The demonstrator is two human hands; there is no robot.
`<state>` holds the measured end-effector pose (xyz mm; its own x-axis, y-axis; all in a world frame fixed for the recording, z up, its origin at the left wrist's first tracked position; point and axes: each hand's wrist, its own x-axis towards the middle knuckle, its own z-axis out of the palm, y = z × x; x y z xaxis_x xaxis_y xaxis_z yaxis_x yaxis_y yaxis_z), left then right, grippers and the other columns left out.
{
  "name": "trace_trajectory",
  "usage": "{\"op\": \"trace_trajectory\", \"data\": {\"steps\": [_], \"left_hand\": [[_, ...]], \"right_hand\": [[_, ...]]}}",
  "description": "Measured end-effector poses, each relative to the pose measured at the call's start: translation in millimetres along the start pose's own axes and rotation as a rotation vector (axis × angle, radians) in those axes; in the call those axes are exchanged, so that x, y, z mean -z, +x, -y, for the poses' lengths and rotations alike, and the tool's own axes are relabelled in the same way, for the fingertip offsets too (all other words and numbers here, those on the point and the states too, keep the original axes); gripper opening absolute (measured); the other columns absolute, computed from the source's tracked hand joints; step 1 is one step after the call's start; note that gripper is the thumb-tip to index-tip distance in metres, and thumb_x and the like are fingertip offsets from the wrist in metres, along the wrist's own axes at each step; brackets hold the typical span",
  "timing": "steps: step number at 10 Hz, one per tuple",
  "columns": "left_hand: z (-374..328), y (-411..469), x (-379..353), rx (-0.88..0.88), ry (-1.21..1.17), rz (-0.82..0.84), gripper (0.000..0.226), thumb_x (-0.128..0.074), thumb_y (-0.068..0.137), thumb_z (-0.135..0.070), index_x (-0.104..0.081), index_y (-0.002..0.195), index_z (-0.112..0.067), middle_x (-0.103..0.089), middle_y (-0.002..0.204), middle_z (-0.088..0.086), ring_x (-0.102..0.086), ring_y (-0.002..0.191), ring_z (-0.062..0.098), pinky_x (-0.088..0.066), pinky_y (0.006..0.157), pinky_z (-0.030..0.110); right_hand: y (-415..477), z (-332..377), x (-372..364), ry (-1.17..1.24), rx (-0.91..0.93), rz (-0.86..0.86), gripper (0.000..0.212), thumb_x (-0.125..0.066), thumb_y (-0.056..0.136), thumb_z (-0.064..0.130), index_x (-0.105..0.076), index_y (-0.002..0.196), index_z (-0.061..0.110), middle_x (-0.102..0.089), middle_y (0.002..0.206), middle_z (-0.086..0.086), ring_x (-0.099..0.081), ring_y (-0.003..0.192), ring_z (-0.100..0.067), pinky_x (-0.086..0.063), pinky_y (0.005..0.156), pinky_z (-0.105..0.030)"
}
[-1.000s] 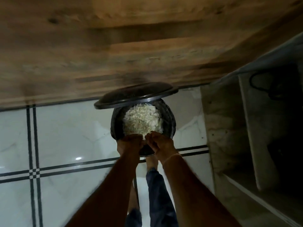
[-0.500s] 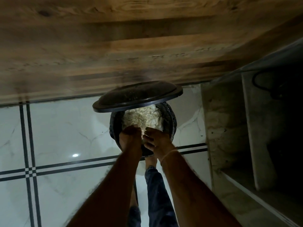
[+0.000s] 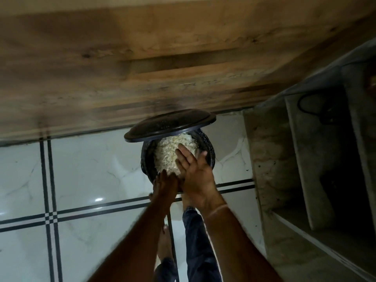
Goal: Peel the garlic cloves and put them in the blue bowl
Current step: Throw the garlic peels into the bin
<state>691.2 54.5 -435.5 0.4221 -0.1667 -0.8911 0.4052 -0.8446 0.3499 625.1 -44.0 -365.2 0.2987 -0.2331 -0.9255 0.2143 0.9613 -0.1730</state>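
Heap of pale, shredded papery garlic skins (image 3: 173,153) fills a round black bin (image 3: 210,155) almost to the rim. The bin stands on the floor just in front of the person. Its round black lid (image 3: 171,125) is tipped up at the far side and overhangs the opening.

Right hand (image 3: 195,174): palm down, fingers straight and slightly spread, laid flat over the right half of the heap. It grips nothing. A thin pale thread (image 3: 215,210) circles the wrist.

Left hand (image 3: 165,185): at the near rim, just beside the right hand, fingertips reaching into the edge of the heap. It is dark and blurred here, so whether the fingers are closed on any skins cannot be told.

Below the forearms are a bare foot (image 3: 164,245) and a dark blue trouser leg (image 3: 199,241).

Floor (image 3: 91,169): glossy white marble-look tiles with thin black double lines. A brown wood-grain panel (image 3: 162,58) runs across the far side, behind the bin. To the right is a rough grey concrete shelf unit (image 3: 274,159), with a black cable (image 3: 313,110) looped in its dim upper compartment.
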Motion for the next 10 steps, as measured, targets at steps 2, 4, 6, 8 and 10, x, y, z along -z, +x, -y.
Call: {"op": "trace_trajectory", "data": {"steps": [2, 4, 6, 8, 10], "left_hand": [[-28, -145, 40, -0.315, 0.267, -0.029, 0.061, -0.046, 0.108, -0.046, -0.029, 0.164, -0.029, -0.049, 0.157, 0.012, -0.05, 0.139, 0.035, -0.045, 0.113, 0.047], [-21, -299, 47, -0.66, 0.522, -0.004, 0.059, -0.058, 0.105, -0.038, -0.04, 0.158, -0.022, -0.053, 0.153, 0.007, -0.054, 0.135, 0.026, -0.046, 0.11, 0.041], [2, -451, 8, -1.015, 0.701, 0.093, 0.052, -0.064, 0.1, -0.039, -0.053, 0.148, -0.024, -0.058, 0.146, 0.002, -0.055, 0.132, 0.023, -0.047, 0.107, 0.038], [26, -549, -76, -1.303, 0.863, 0.204, 0.05, -0.061, 0.102, -0.04, -0.052, 0.15, -0.026, -0.055, 0.149, -0.001, -0.048, 0.137, 0.019, -0.041, 0.108, 0.034], [63, -624, -196, -1.442, 0.864, 0.305, 0.046, -0.066, 0.1, -0.037, -0.058, 0.143, -0.026, -0.061, 0.142, 0.0, -0.053, 0.13, 0.022, -0.046, 0.104, 0.038]], "right_hand": [[-124, 2, 2, -0.511, 0.333, -0.041, 0.036, -0.044, 0.111, 0.029, -0.056, 0.139, 0.009, -0.064, 0.112, 0.002, -0.06, 0.093, -0.003, -0.048, 0.059, -0.003], [-267, -13, 61, -0.763, 0.621, -0.032, 0.026, -0.048, 0.111, 0.028, -0.07, 0.123, 0.02, -0.074, 0.114, 0.004, -0.069, 0.109, -0.015, -0.055, 0.088, -0.017], [-416, -35, 158, -0.918, 0.955, -0.313, 0.05, -0.044, 0.106, 0.055, -0.066, 0.137, 0.023, -0.064, 0.131, 0.012, -0.059, 0.119, -0.004, -0.043, 0.097, -0.011], [-504, -32, 268, -0.883, 1.146, -0.556, 0.042, -0.044, 0.105, 0.05, -0.063, 0.135, 0.027, -0.061, 0.128, 0.013, -0.058, 0.117, -0.006, -0.051, 0.099, -0.028], [-568, -9, 396, -0.876, 1.203, -0.733, 0.048, -0.039, 0.108, 0.054, -0.06, 0.14, 0.026, -0.06, 0.136, 0.009, -0.055, 0.124, -0.006, -0.048, 0.102, -0.027]]}}
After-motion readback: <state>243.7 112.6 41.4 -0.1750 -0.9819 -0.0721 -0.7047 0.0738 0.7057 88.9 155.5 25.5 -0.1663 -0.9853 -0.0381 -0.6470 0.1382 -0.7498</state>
